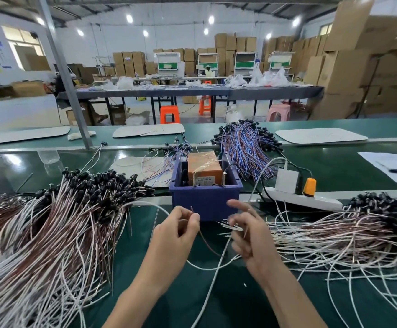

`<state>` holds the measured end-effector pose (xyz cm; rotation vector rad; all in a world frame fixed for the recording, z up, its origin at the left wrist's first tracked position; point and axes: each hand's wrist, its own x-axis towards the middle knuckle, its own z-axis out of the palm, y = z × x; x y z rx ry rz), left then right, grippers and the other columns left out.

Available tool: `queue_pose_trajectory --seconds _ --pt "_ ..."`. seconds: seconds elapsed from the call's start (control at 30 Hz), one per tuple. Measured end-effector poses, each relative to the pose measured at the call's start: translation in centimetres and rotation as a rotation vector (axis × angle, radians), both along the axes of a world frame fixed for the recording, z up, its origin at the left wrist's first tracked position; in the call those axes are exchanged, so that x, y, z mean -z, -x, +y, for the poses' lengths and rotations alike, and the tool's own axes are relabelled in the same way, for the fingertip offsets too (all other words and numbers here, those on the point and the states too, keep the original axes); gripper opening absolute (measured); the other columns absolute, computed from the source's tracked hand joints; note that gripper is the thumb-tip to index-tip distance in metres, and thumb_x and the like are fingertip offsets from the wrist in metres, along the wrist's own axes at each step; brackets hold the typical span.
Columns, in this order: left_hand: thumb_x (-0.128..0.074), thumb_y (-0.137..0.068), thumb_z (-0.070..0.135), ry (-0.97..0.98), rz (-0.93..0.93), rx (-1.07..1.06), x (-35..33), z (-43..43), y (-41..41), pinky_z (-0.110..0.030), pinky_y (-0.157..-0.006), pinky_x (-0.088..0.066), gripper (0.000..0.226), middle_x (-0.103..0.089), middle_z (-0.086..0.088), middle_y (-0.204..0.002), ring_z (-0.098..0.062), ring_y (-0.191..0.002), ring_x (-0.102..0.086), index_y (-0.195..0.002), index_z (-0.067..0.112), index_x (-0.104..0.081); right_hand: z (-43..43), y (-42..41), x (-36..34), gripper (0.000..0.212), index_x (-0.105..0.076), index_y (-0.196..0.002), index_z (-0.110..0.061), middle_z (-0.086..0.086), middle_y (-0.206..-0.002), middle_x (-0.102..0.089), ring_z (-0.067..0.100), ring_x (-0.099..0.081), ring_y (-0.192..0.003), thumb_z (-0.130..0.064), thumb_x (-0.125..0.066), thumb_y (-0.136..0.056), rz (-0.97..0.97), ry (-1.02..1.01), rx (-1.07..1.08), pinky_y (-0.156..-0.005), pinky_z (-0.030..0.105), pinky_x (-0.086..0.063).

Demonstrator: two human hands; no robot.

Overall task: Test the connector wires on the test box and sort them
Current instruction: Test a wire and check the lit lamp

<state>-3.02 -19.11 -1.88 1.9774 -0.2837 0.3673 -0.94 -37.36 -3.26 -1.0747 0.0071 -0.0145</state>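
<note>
Evidently light, thin and floppy, the connector wire [208,245] is best pinched near its tip. The left hand [178,227] pinches its brown end just before the blue bin [204,201] holding the test box [204,165]. The right hand [247,236] is blurred, its grip unclear.

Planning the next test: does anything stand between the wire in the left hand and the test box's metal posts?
Only the blue bin's front wall, just beyond the left hand and its wire. The posts show above its rim, so over the top looks open.
</note>
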Motion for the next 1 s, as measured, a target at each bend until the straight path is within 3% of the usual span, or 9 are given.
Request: queue_pose_trajectory --seconds 0.07,0.13,0.3,0.4,0.6,0.73,0.8,0.87,1.0 --pt "-0.054 -0.100 0.042 -0.098 -0.014 0.050 -0.8 -0.4 -0.6 -0.015 -0.047 -0.031 0.020 -0.049 0.016 -0.052 -0.005 -0.047 -0.036 -0.083 0.031 -0.055 1.2 0.0 -0.3 0.032 -0.078 -0.087 -0.024 -0.004 -0.060 -0.038 0.008 -0.021 -0.038 -0.031 -0.051 -0.103 -0.052 0.304 -0.050 -0.037 0.019 -0.016" --pt "-0.055 -0.100 0.041 -0.125 -0.033 0.053 -1.4 -0.8 -1.2 -0.014 -0.050 -0.034 0.020 -0.056 0.018 -0.057 -0.004 -0.049 -0.042 -0.083 0.031 -0.056 2.4 0.0 -0.3 0.046 -0.077 -0.078 -0.026 -0.007 -0.053 -0.032 0.008 -0.024 -0.040 -0.049 -0.046 -0.104 -0.082 0.410 -0.042 -0.038 0.020 -0.020" --pt "-0.057 -0.099 0.039 -0.117 -0.036 -0.003 -1.1 -1.3 -2.1 -0.015 -0.056 -0.040 0.017 -0.063 0.015 -0.070 -0.003 -0.059 -0.052 -0.084 0.032 -0.059 3.6 -0.3 -0.1 0.034 -0.069 -0.108 -0.028 -0.002 -0.063 -0.042 0.007 -0.033 -0.049 -0.016 -0.037 -0.108 -0.099 0.339 0.000 -0.043 0.016 -0.026" --pt "-0.059 -0.099 0.036 -0.042 -0.044 -0.024 -0.6 -1.9 -2.2 -0.015 -0.058 -0.042 0.016 -0.066 0.013 -0.073 -0.005 -0.065 -0.058 -0.084 0.032 -0.062 3.7 -0.3 -0.1 0.028 -0.067 -0.116 -0.022 -0.012 -0.060 -0.045 0.000 -0.037 -0.048 -0.018 -0.039 -0.109 -0.142 0.332 -0.036 -0.044 0.011 -0.031" --pt "-0.065 -0.096 0.032 0.159 -0.005 -0.026 -1.2 -2.0 -2.9 -0.025 -0.069 -0.054 0.014 -0.071 0.005 -0.073 -0.011 -0.070 -0.067 -0.084 0.028 -0.070 3.6 -0.4 -0.3 0.028 -0.072 -0.092 -0.016 -0.016 -0.063 -0.064 -0.006 -0.056 -0.056 -0.033 -0.052 -0.102 -0.325 0.432 -0.032 -0.054 0.008 -0.043" --pt "-0.057 -0.100 0.036 0.171 0.027 0.031 -2.2 -1.8 -3.1 -0.020 -0.068 -0.051 0.013 -0.070 0.006 -0.076 -0.007 -0.069 -0.063 -0.095 0.033 -0.069 3.4 -0.9 -0.4 0.027 -0.073 -0.085 -0.020 -0.003 -0.064 -0.064 0.000 -0.042 -0.044 -0.041 -0.059 -0.092 -0.293 0.314 -0.099 -0.043 0.011 -0.032" --pt "-0.043 -0.102 0.047 0.137 -0.059 -0.093 -3.1 -1.5 -3.2 -0.015 -0.059 -0.044 0.025 -0.064 0.008 -0.075 -0.001 -0.061 -0.054 -0.124 0.044 -0.054 3.4 -1.0 -0.4 0.026 -0.074 -0.084 -0.026 -0.004 -0.061 -0.057 0.006 -0.034 -0.045 -0.048 -0.060 -0.086 -0.242 0.291 -0.063 -0.041 0.015 -0.025" --pt "-0.030 -0.103 0.053 0.125 -0.165 -0.266 -4.2 -0.4 -3.7 -0.025 -0.053 -0.044 0.052 -0.056 -0.002 -0.068 -0.007 -0.053 -0.050 -0.153 0.045 -0.016 2.9 -1.1 -0.3 0.025 -0.074 -0.086 -0.027 -0.007 -0.059 -0.047 0.007 -0.030 -0.047 -0.048 -0.060 -0.088 -0.218 0.285 0.030 -0.041 0.017 -0.024" --pt "-0.026 -0.110 0.035 0.122 -0.332 -0.580 -6.2 2.5 -5.2 -0.031 -0.041 -0.039 0.061 -0.045 0.001 -0.060 -0.006 -0.041 -0.044 -0.158 0.032 0.011 1.7 -1.1 0.1 0.024 -0.075 -0.089 -0.032 -0.009 -0.060 -0.040 0.006 -0.028 -0.048 -0.040 -0.055 -0.100 -0.166 0.276 0.231 -0.041 0.018 -0.025"
